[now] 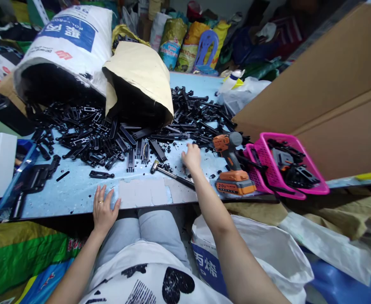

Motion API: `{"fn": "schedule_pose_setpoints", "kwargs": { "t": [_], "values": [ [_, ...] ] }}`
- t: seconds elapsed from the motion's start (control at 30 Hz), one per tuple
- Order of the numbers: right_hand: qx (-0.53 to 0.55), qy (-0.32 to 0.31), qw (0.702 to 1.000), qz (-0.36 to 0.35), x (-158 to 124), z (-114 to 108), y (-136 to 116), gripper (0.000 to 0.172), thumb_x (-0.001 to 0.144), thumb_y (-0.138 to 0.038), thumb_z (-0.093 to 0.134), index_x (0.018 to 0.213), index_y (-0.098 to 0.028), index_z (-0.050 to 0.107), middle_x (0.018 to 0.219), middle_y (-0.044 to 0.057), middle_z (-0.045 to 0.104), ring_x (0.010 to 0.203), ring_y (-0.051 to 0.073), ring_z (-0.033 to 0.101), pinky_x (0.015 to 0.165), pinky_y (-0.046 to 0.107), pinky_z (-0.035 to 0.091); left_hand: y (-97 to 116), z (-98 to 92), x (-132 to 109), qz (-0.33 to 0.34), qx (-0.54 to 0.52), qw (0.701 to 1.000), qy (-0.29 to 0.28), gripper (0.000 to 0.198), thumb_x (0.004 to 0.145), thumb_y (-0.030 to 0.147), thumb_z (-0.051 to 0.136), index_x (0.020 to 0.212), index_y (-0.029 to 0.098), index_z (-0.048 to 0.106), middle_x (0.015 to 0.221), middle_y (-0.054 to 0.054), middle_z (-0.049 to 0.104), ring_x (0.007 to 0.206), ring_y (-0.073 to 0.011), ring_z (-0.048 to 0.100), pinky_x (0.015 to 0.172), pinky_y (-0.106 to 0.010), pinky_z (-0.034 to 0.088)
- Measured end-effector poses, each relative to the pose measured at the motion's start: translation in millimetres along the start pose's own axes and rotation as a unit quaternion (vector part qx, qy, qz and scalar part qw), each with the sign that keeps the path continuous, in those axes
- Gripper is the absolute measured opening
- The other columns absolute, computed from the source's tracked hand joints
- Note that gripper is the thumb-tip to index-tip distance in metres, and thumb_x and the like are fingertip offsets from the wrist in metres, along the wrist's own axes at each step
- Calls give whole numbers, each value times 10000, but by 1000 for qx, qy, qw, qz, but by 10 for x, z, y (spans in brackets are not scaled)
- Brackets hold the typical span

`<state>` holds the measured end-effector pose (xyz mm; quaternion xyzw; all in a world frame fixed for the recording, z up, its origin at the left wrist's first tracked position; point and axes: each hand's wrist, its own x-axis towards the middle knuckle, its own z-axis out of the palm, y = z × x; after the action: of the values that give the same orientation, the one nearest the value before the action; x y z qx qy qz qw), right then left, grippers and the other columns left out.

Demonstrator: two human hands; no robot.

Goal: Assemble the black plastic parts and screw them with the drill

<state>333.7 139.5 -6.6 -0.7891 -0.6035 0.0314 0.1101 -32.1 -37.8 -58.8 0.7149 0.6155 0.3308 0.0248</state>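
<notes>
My left hand [105, 210] lies on the front edge of the blue table with its fingers spread, holding nothing. Just beyond its fingertips is a single black plastic arm piece [101, 174]. My right hand [192, 158] reaches over small dark bits on the tabletop, its fingers curled downward. Whatever is under those fingers is hidden. A hammer [173, 174] lies to the left of that hand, its handle running under my right forearm. On the other side stands an orange and black cordless drill [231, 162] on its battery.
Heaps of black parts [90, 135] spill from a white woven sack [65, 50] and a tan paper bag [137, 76]. Pink baskets [295, 169] with parts stand right, beside a cardboard wall [315, 84]. A blue bin [23, 156] sits left. An open white sack [268, 249] is below the edge.
</notes>
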Motion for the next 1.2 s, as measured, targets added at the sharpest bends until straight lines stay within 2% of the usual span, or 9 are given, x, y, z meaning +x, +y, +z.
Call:
{"fn": "schedule_pose_setpoints", "kwargs": {
  "t": [0.13,0.27,0.47,0.57,0.63,0.73,0.87,1.03,1.2],
  "values": [
    [-41,-93,994,39,-47,-47,324,337,759,-96,522,1089,-49,572,1026,204,611,948,251,587,825,317,422,-7,-2,18,-5,4,1000,2,361,860,356,520,1152,149,571,1396,-158,410,1378,-325,249,1089,-519,289],
    [7,-48,999,15,-303,-157,366,398,766,-120,502,1161,-116,550,971,108,637,923,197,585,834,274,418,-16,8,25,-4,4,1000,6,359,858,354,523,1149,148,570,1383,-163,421,1375,-325,256,1086,-514,290],
    [260,20,964,-59,-1506,-204,486,284,764,-198,487,1013,-167,619,826,39,630,729,138,586,723,244,476,-20,35,33,20,-9,1000,4,389,839,335,560,1164,123,564,1393,-189,397,1372,-347,245,1092,-544,254],
    [351,14,936,15,-2081,-51,853,197,765,-300,546,880,-166,634,715,23,636,621,134,590,620,245,489,-18,59,36,25,5,1000,16,387,829,347,575,1146,125,576,1378,-187,420,1360,-345,274,1083,-535,272],
    [351,96,926,104,-2247,15,1258,239,758,-383,577,802,-156,633,678,33,645,600,145,596,589,254,488,-14,68,35,25,13,999,25,381,829,358,573,1135,130,583,1374,-182,430,1358,-339,283,1084,-525,274],
    [286,255,897,219,-2136,-24,1952,351,774,-468,549,814,-130,636,711,74,662,642,168,604,625,286,490,-1,64,34,21,24,999,29,373,830,381,562,1113,140,595,1368,-176,443,1353,-334,296,1079,-518,279],
    [234,321,883,251,-1621,-155,2564,359,817,-427,491,879,-107,642,846,117,671,756,181,591,747,319,467,19,44,33,24,38,999,29,379,833,407,544,1086,132,607,1350,-184,460,1347,-332,309,1071,-506,291],
    [170,312,902,245,-1113,-111,2663,281,807,-328,501,882,-127,682,852,116,667,820,204,551,794,325,425,29,39,13,26,47,998,33,381,847,408,522,1094,130,602,1353,-188,454,1349,-331,305,1073,-504,279],
    [92,271,934,213,-1037,-64,2614,327,810,-242,442,1005,-113,671,970,134,657,928,228,517,843,340,397,15,53,-11,26,49,998,25,369,854,394,509,1109,141,596,1353,-185,452,1347,-336,306,1068,-512,274]
  ]
}}
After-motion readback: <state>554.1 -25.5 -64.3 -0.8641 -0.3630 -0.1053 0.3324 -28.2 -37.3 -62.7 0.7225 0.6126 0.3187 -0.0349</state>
